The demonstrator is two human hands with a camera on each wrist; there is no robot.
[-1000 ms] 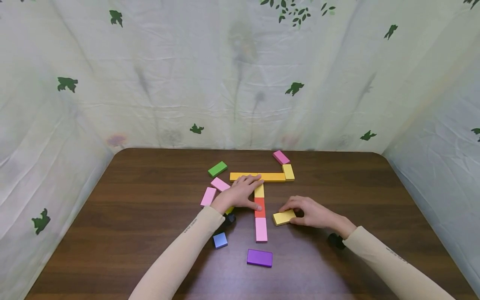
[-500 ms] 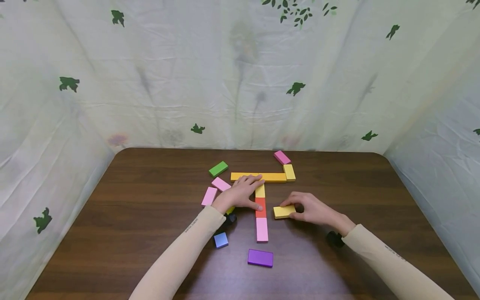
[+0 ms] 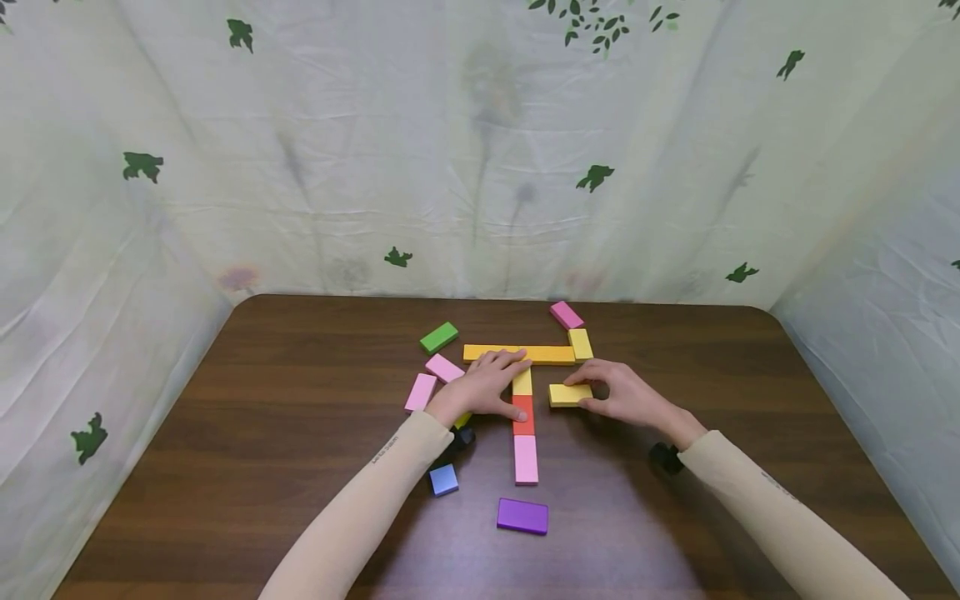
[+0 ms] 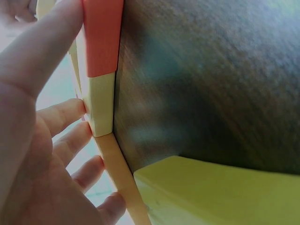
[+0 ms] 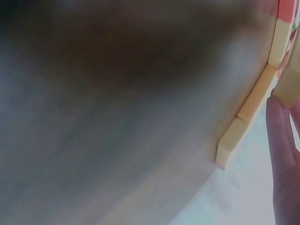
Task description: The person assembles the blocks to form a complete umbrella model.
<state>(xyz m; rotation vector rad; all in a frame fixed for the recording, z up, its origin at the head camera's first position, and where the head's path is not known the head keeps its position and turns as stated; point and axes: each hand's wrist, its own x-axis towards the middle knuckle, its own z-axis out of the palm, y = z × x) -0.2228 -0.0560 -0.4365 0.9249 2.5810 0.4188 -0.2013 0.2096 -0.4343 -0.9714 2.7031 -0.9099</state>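
Observation:
My right hand (image 3: 618, 398) pinches a pale yellow block (image 3: 562, 396) between thumb and fingers, right of a straight column of blocks. That column runs from a long orange bar (image 3: 551, 356) through a yellow block (image 3: 522, 384) and a red block (image 3: 525, 427) to a pink block (image 3: 526, 462). Over its upper part lies my left hand (image 3: 483, 390), fingers spread and thumb on the red block. In the left wrist view its fingertips rest along the yellow block (image 4: 101, 105) and orange bar (image 4: 119, 173). The right wrist view shows the held block (image 5: 288, 86) only partly.
Another yellow block (image 3: 581, 344) meets the bar's right end, with a pink block (image 3: 566, 315) behind. Around the left hand lie a green block (image 3: 439, 337), two pink blocks (image 3: 421, 392) and a blue block (image 3: 444, 480). A purple block (image 3: 522, 517) lies nearest the front.
My right hand has moved the pale yellow block away from me, toward the orange bar, and turned it from slanted to level. My left hand stays in place.

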